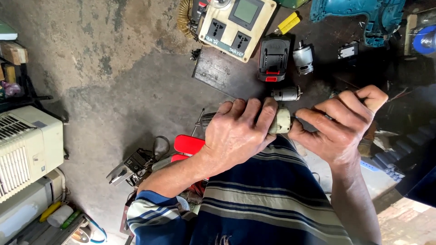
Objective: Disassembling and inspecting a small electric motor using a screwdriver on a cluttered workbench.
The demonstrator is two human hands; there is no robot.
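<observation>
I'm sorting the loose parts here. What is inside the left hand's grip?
The left hand wraps a small cylindrical motor; only its pale end cap shows past the fingers. The right hand pinches at that end. The motor's body is covered by the fingers.

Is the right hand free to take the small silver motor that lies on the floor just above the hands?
Probably not at once. The right hand is busy at the end of the cream part that the left hand grips. The silver motor itself lies uncovered and close by.
</observation>
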